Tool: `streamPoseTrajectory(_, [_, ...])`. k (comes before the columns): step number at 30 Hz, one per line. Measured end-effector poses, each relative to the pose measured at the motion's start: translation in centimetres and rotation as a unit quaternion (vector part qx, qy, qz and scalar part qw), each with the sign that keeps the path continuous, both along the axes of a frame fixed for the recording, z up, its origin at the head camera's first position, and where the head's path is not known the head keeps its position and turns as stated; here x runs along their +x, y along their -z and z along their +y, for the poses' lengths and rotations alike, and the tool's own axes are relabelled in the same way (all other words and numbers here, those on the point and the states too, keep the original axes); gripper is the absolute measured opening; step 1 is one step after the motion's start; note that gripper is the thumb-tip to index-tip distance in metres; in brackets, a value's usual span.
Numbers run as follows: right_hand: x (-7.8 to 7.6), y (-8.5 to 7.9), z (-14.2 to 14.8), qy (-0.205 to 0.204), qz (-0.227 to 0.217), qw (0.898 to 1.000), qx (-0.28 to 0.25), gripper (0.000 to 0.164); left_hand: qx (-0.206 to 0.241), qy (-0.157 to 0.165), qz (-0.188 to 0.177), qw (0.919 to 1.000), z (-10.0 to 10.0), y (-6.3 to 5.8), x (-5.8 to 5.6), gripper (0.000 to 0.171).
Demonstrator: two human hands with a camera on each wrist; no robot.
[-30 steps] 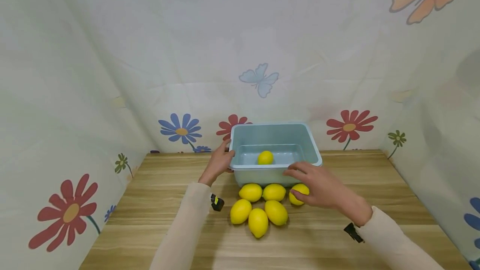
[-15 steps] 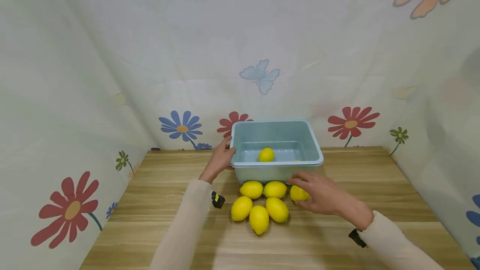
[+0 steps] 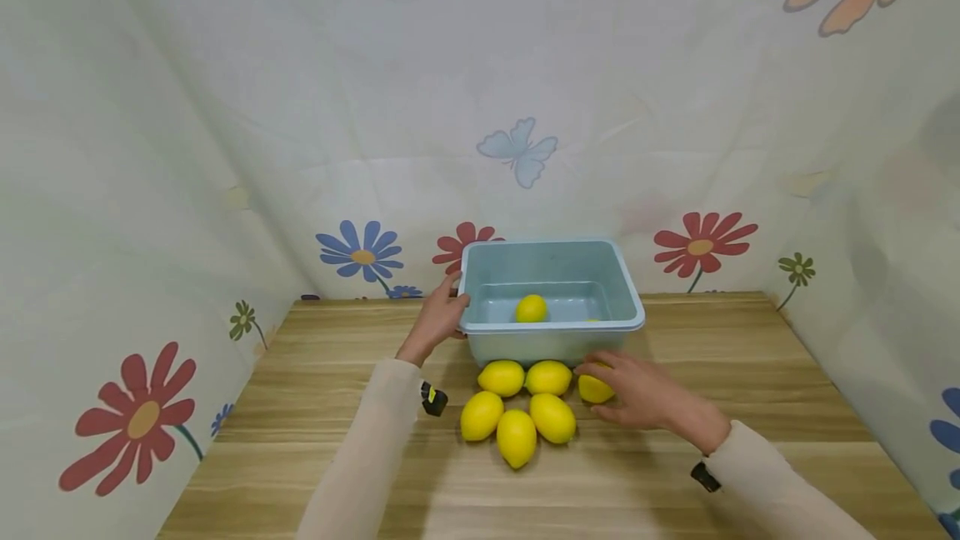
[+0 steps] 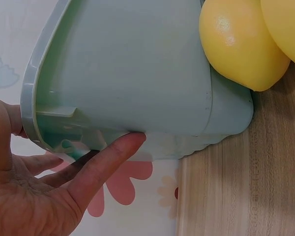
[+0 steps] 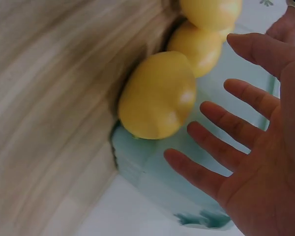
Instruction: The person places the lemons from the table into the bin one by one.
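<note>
A pale blue plastic basin [image 3: 547, 346] stands at the back of the table. My left hand [image 3: 435, 323] holds its left side, thumb at the rim and fingers along the outer wall, as the left wrist view shows [image 4: 44, 191]. One lemon [image 3: 531, 308] lies inside; a yellow sliver shows behind the front rim. My right hand [image 3: 645, 394] hovers over the rightmost lemon [image 3: 595, 388], partly covering it in the head view. In the right wrist view its fingers are spread, apart from the nearest lemon [image 5: 157, 96].
Several more lemons [image 3: 517, 438] lie grouped on the wooden table [image 3: 300, 440] in front of the basin, the back ones close to its front wall. A curtain [image 3: 405, 107] printed with flowers and butterflies hangs behind and at both sides.
My right hand has lowered from beside the basin's front rim toward the rightmost lemon. A yellow sliver now shows inside the basin at the right. My left hand stays on the basin.
</note>
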State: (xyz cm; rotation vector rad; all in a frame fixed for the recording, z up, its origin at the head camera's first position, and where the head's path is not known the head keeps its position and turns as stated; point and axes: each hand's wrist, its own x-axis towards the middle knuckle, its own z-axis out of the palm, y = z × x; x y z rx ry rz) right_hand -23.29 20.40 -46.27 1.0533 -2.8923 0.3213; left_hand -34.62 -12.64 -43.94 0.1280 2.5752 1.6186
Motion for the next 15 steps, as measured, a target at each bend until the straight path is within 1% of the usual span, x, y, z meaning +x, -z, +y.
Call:
streamPoseTrajectory(4, [-0.5,1.1,0.1,0.000,0.013,1.000,-0.005,0.052,0.000,-0.001,-0.001,1.0000,0.1,0.0,0.0,0.061])
streamPoseTrajectory(9, [-1.0,2.1,0.1,0.002,0.013,1.000,-0.013,0.051,-0.001,-0.004,-0.001,1.0000,0.1,-0.1,0.0,0.061])
streamPoseTrajectory(15, [-1.3,2.7,0.1,-0.003,0.025,1.000,-0.018,0.049,0.001,-0.005,0.001,1.0000,0.1,0.0,-0.1,0.061])
